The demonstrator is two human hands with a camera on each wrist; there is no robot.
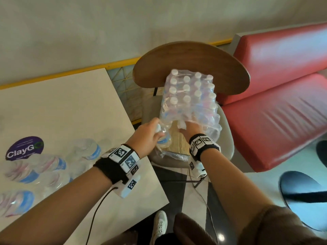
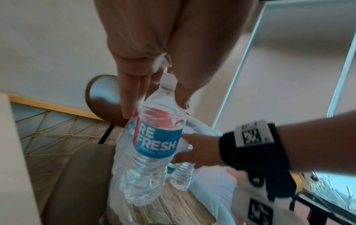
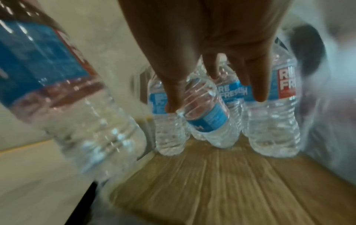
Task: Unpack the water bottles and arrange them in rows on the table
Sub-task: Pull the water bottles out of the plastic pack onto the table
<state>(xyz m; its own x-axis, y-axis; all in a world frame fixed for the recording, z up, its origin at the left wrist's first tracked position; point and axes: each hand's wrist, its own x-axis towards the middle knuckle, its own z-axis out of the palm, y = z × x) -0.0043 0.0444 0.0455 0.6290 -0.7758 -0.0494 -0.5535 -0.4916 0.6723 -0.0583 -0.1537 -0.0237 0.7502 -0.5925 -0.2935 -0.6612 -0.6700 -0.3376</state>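
A bare stretch of the white table (image 1: 74, 96) lies left of the left hand (image 1: 147, 134), beyond the bottles on the table (image 1: 53, 167), whose near corner sits under that wrist. A loose bottle (image 2: 152, 146) is gripped near its neck by the left hand's curled fingers, just outside the torn shrink-wrapped pack (image 1: 191, 96) on the chair (image 1: 228, 138). The right hand (image 1: 192, 129) is reached inside the wrap, thumb and fingers closed around a tilted bottle (image 3: 207, 115).
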